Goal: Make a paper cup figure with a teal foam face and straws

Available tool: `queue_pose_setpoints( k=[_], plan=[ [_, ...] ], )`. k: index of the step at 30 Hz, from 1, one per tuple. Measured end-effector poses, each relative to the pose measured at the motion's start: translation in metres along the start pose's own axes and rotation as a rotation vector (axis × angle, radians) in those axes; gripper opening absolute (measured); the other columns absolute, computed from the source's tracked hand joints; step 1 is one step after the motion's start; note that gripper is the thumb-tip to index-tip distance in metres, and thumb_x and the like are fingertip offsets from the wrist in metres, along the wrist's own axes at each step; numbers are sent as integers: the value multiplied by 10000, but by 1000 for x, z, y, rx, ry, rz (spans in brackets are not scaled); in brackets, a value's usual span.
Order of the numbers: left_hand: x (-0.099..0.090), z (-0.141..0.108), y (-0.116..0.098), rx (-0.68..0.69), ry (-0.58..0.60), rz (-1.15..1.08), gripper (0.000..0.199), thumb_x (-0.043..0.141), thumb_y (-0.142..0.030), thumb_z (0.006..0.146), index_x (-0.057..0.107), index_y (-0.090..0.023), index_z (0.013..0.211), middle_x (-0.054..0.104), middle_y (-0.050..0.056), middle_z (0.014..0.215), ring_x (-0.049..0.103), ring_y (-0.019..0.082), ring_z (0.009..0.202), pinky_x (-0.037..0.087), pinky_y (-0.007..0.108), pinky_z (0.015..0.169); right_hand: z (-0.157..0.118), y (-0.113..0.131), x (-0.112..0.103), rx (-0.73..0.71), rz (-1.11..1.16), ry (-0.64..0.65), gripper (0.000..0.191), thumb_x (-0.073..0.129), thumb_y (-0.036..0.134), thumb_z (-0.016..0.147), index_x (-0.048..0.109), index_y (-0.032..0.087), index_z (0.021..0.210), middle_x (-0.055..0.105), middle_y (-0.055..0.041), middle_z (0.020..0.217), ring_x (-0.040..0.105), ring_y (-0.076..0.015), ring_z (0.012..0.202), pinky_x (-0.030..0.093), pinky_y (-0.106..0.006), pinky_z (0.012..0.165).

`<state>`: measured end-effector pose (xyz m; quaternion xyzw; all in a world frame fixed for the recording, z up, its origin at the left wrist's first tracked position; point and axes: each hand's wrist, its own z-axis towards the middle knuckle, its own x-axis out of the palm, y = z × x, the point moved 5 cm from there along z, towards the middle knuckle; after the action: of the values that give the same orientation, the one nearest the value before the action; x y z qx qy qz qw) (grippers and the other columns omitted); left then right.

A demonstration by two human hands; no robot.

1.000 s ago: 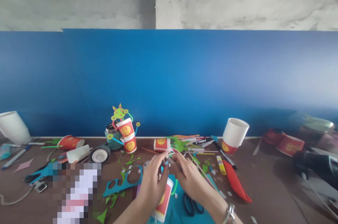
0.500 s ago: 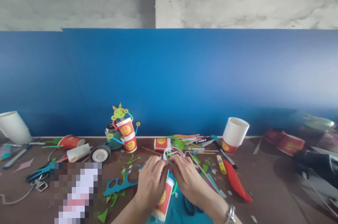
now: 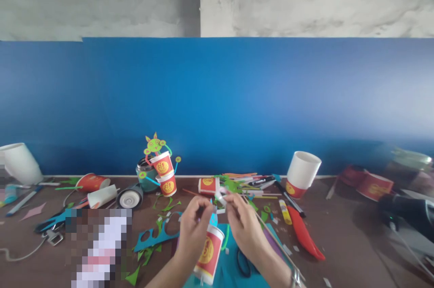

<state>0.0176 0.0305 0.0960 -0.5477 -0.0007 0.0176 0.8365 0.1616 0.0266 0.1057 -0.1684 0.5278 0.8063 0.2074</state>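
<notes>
My right hand [image 3: 244, 224] pinches a small whitish roll of tape [image 3: 222, 194], blurred by motion. Just left of it, my left hand [image 3: 195, 224] has thumb and forefinger closed together; whatever lies at those fingertips is too small to make out. Below and between the hands a red and white paper cup [image 3: 209, 254] with a gold emblem leans at a tilt. A blue paper cutout [image 3: 213, 219] rises from its top, and a green straw [image 3: 226, 236] sticks out on its right. Under the right wrist lie dark-handled scissors [image 3: 243, 264] on a teal sheet [image 3: 224, 274].
Two stacked cups with a green paper face [image 3: 162, 170] stand at the back left, by an open flask [image 3: 145, 177]. Pens and straws [image 3: 254, 181], a glue stick [image 3: 285, 212], a red pouch-like object [image 3: 303, 233] and tall white cups [image 3: 303, 172] lie rightward. Paper scraps [image 3: 158, 238] litter the left.
My hands have drawn slightly apart, and the tape roll has tilted in my right hand. The blue cutout above the cup now shows more. The camera view has shifted slightly.
</notes>
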Motion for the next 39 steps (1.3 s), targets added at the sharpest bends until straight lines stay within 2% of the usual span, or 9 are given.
queue_pose_setpoints(
  k=[2,4,8,12,17,25,29,32,39],
  plan=[
    [0,3,12,-245,-20,-260,229,620,-367,802,563,-173,694,506,-33,610,443,91,520,350,196,500,4,-14,-11,-8,-325,-78,188,358,180,873,543,197,901,657,-55,769,598,-209,751,395,-349,760],
    [2,4,21,-423,-37,-464,276,693,-414,729,599,-156,702,499,-42,584,421,72,484,320,180,461,7,-37,-14,103,-586,32,265,385,47,792,578,153,939,679,-88,705,633,-242,738,389,-386,788],
    [5,2,29,-570,-79,-612,367,777,-414,627,696,-125,837,584,-1,679,484,72,530,331,173,457,8,-62,-15,227,-784,172,211,509,14,687,639,140,796,701,-172,846,635,-306,866,400,-389,780],
    [9,-1,31,-599,-66,-645,354,792,-384,616,716,-125,846,591,-8,646,494,68,517,340,171,456,12,-37,-13,112,-401,36,195,459,215,846,649,189,878,690,-100,962,600,-262,952,424,-370,811],
    [17,-4,26,-587,27,-713,294,794,-337,639,716,-132,834,573,-14,603,511,85,543,376,177,494,10,-13,5,173,310,131,279,558,396,795,646,152,896,695,-68,850,636,-195,735,494,-290,649],
    [16,-2,23,-594,53,-781,292,802,-335,641,703,-140,835,549,-32,635,464,50,514,358,157,480,9,-24,9,185,196,163,166,570,274,751,605,154,643,612,6,587,562,-147,584,419,-236,550],
    [14,-1,27,-613,13,-742,324,821,-330,601,709,-141,839,556,-27,644,474,53,535,351,153,483,11,-26,-7,112,-220,41,303,493,327,815,560,179,559,596,-26,598,564,-184,635,387,-270,595],
    [15,-2,28,-619,38,-680,358,809,-364,592,711,-133,847,551,-22,624,458,61,523,331,168,478,10,-22,-19,45,-410,-78,126,519,216,765,589,190,664,641,-46,744,581,-225,789,382,-314,710],
    [17,-2,18,-544,158,-484,265,682,-306,678,707,-142,885,548,-6,659,421,75,528,300,184,477,11,-11,-11,88,199,9,154,545,258,783,584,178,908,645,-30,802,589,-176,749,449,-277,683]
  ],
)
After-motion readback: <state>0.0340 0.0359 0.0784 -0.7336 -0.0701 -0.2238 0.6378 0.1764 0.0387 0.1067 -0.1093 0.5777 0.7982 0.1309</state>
